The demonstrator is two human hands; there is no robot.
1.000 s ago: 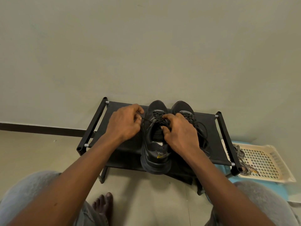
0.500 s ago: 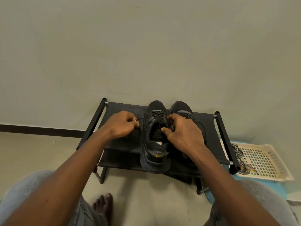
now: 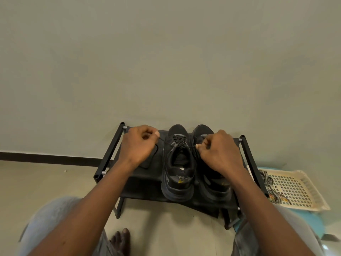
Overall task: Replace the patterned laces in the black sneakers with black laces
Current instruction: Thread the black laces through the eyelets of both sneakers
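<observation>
Black tube-frame shoe rack with fabric shelf (image 3: 110,156) stands against the wall, both shoes on its top shelf. Left hand (image 3: 140,145) is over the shelf's left part, fingers curled in. Thumb and forefinger pinch one end of the thin black lace (image 3: 164,142), which runs taut from the pinch to the upper eyelets. Flat dark piece (image 3: 148,161) lies on the shelf by that hand; can't tell what it is.

Left black mesh sneaker (image 3: 178,174) has its heel toward the person, slightly over the front edge, with black lace already crossed through its eyelets. Right black mesh sneaker (image 3: 216,185) sits touching it, partly covered by the right hand (image 3: 218,152). That hand's fingers are curled tight, tips pinched together over the gap between the shoes. It seems to hold the other lace end, but the strand is hard to pick out against the black.

Far right, patterned black-and-white laces (image 3: 267,182) lie on the edge of a cream perforated plastic tray (image 3: 304,191), out of the shoes.

Handling, my read:
- **Lace:** light, limp, a bit slick, slack unless tensioned. Take it near the tips and pull both ends evenly.
- **Sneaker:** light and soft-sided, so a sideways tug could slide it off the shelf. Steady it at the collar.
</observation>
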